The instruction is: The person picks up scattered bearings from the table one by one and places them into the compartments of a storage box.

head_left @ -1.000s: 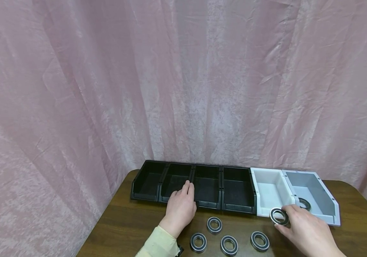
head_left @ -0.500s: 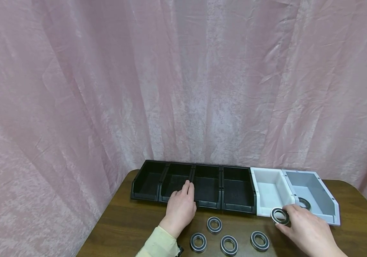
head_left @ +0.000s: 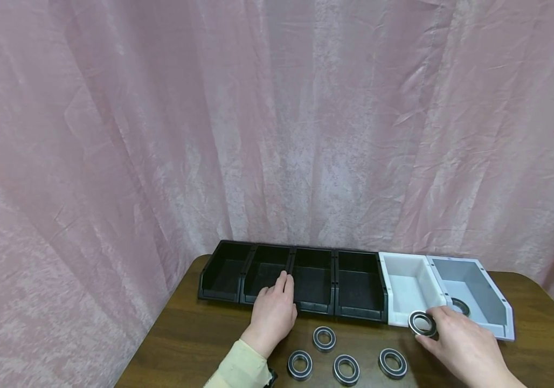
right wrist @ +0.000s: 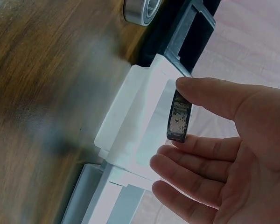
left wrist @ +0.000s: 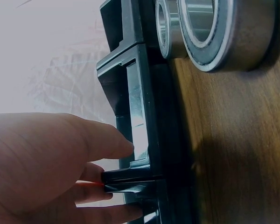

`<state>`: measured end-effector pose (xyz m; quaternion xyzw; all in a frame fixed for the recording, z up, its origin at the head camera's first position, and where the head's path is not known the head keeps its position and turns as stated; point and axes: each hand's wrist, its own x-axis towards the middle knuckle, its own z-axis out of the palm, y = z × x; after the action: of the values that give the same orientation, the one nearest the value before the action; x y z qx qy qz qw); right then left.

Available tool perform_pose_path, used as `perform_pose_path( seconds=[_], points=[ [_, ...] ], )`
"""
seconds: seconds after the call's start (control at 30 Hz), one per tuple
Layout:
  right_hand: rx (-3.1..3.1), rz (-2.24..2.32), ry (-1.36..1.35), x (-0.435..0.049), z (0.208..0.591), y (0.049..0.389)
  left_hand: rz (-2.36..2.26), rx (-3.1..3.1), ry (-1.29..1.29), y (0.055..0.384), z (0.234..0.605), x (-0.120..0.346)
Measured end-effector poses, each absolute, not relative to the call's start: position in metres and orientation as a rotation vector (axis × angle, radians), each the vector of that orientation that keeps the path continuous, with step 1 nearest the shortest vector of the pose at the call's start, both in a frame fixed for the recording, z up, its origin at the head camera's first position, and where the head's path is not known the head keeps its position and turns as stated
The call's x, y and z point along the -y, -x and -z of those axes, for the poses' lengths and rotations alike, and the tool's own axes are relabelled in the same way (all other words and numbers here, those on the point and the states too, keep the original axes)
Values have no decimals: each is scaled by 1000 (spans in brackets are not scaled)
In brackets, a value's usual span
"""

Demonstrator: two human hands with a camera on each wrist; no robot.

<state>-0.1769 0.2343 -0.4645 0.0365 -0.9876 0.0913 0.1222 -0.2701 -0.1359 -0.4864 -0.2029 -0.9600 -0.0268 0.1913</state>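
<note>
My right hand pinches a ball bearing between thumb and fingers, above the front of the white bin. In the right wrist view this bearing appears edge-on, its rim between thumb tip and index fingertip. The other fingers are spread and loosely bent. My left hand rests at the front of the black bins, fingers relaxed over the divider between the two middle ones. In the left wrist view its thumb lies beside a black bin's front lip, and no loose part is in the hand.
Several bearings lie flat on the wooden table between the hands. Another bearing sits inside the grey bin at the row's right end, partly behind my right hand. A pink curtain hangs behind the bins.
</note>
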Motion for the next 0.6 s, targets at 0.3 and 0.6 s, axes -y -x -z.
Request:
perform_pose_path(
  seconds=[0.3, 0.6],
  points=[
    [2875, -263, -109, -236, 465, 179, 84, 2728, 562, 270, 487, 135],
    [2902, -268, -95, -235, 463, 180, 84, 2728, 562, 271, 488, 136]
  ],
)
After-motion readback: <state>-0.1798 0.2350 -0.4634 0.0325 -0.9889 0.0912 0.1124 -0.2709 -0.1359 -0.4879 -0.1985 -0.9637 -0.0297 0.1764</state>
